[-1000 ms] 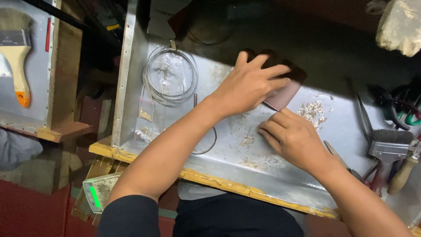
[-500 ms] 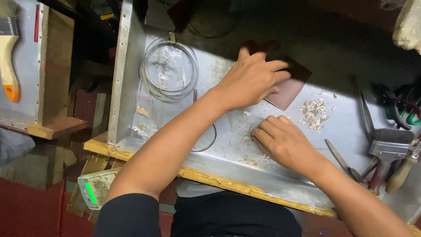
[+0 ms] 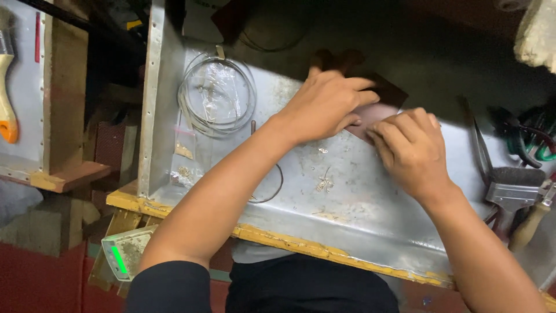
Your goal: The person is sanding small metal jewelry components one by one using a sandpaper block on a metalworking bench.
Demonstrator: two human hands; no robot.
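Both hands meet over a thin reddish-brown card (image 3: 387, 97) that lies flat on the metal-lined bench tray (image 3: 370, 203), toward its far edge. The left hand (image 3: 327, 104) rests palm down on the card's near left part, fingers loosely curled and spread, pressing it to the metal rather than gripping it. The right hand (image 3: 412, 150) sits just beside it, touching the card's near right edge with bent fingertips; whether anything is pinched between those fingers cannot be told, since the knuckles hide them.

A few small silvery scraps (image 3: 324, 183) lie on the bare metal just in front of the two hands, apart from both. To the left, well clear of the hands, a coil of thin wire (image 3: 217, 95) lies on the tray with a clear plastic bag (image 3: 219, 93) inside its ring, and a smaller wire loop (image 3: 272, 185) shows beside the left forearm. Small clear bags (image 3: 184, 165) lie against the tray's left wall.

At the right edge a flat metal scoop brush (image 3: 512, 188) rests near a bunch of pliers with green handles (image 3: 536, 142). Far left, on a separate shelf, a paintbrush with an orange-tipped handle (image 3: 7, 98) lies. Below the tray's yellow front rim, a small scale with a green lit display (image 3: 124, 252) sits by the left elbow
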